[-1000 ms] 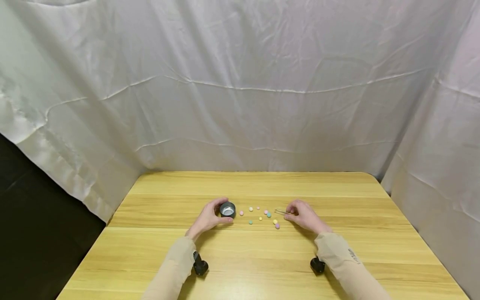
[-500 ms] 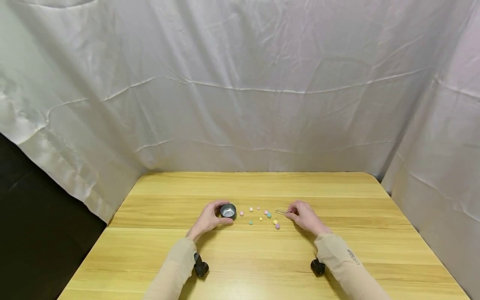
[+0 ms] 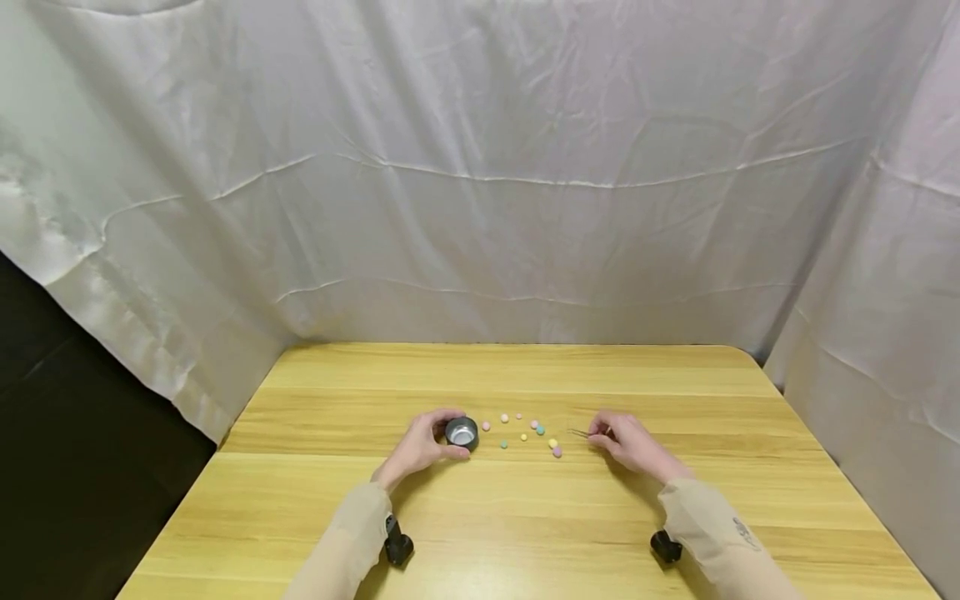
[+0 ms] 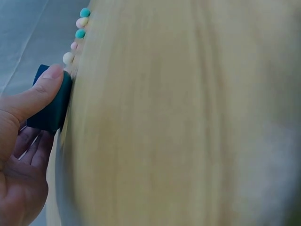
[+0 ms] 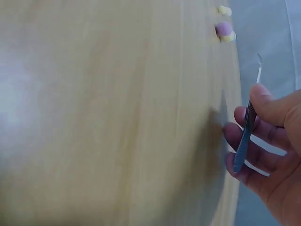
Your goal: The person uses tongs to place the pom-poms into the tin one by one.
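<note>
My left hand (image 3: 417,446) grips a small dark round bowl (image 3: 462,434) with a silvery inside, thumb on the near side and fingers on the far side. In the left wrist view the thumb lies against the bowl's dark wall (image 4: 52,106). My right hand (image 3: 633,444) pinches metal tweezers (image 5: 245,139) between thumb and fingers, with their tips pointing left in the head view. Between the hands, several small pastel balls lie scattered on the table, among them a purple ball (image 3: 557,452), a yellow ball (image 3: 552,443) and a white ball (image 3: 505,418). Nothing shows between the tweezer tips.
The wooden table (image 3: 525,525) reaches back to a pale hanging curtain (image 3: 540,208). A black wrist camera (image 3: 399,548) hangs under the left sleeve, and another wrist camera (image 3: 665,547) under the right sleeve. Dark material (image 3: 67,433) shows at the far left.
My right hand has drawn back to the right and nearer with the tweezers, away from the balls. My left hand and the bowl have shifted slightly nearer and to the right.
</note>
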The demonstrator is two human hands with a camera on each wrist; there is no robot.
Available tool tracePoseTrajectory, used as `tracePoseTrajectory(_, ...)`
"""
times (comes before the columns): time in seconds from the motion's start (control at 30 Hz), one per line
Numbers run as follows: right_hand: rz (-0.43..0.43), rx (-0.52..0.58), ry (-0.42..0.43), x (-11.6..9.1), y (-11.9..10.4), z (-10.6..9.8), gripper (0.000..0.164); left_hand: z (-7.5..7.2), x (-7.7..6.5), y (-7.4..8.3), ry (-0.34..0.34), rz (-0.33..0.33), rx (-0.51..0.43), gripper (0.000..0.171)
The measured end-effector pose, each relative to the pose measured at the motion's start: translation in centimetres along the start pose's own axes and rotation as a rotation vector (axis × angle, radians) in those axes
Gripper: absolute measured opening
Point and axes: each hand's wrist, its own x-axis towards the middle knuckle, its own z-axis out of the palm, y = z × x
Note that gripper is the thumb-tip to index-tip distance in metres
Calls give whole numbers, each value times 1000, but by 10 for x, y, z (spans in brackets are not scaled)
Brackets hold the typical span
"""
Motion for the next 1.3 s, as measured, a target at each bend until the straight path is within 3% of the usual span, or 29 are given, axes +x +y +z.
tracePoseTrajectory(0.17,-68,8,-83,-4,-7,-4,5,1,-2,0,-21,4,11,64)
tracePoseTrajectory(0.4,-53,53,-153,-4,-12,-5,8,2,-2,0,-41,3,3,65)
tracePoseTrajectory(1.3,-87,15,-176,4,-19,-1,6,3,-1,-2,-36,22,-31,66)
